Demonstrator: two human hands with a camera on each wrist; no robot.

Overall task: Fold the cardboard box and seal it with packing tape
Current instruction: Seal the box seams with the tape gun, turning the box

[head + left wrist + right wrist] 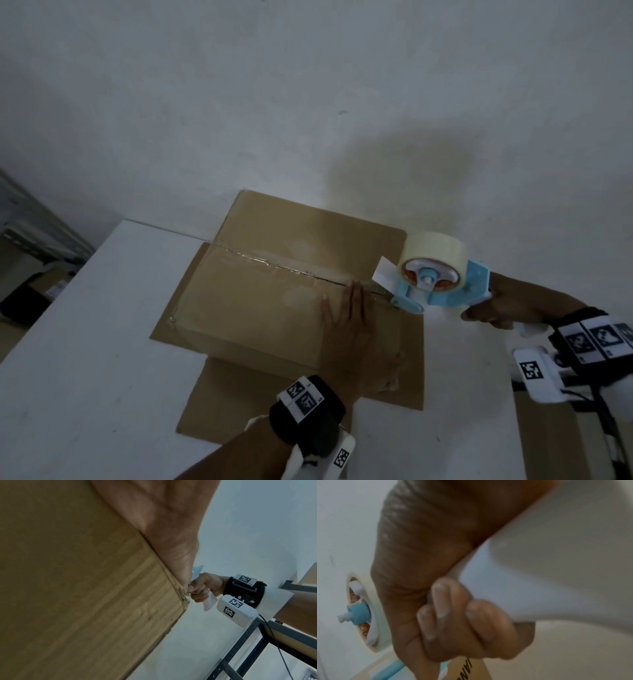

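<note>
A brown cardboard box point(260, 301) stands on a white table point(85, 359), its top flaps closed and clear tape shining along the centre seam point(274, 265). My left hand point(346, 315) lies flat on the box top near the seam's right end, fingers straight; the left wrist view shows its palm point(163, 520) against the cardboard point(77, 588). My right hand point(493, 308) grips the white handle of a light-blue tape dispenser point(442, 284) carrying a cream tape roll point(431, 248). The dispenser's front sits at the box's right edge, on the seam line. The fingers point(453, 615) curl round the handle point(539, 574).
Flat cardboard sheets point(404, 377) lie under the box, reaching the table's right side. A white wall point(308, 102) rises right behind the table. Dark metal shelving point(257, 642) stands to the right, and boxes and shelving point(34, 257) stand low at the left.
</note>
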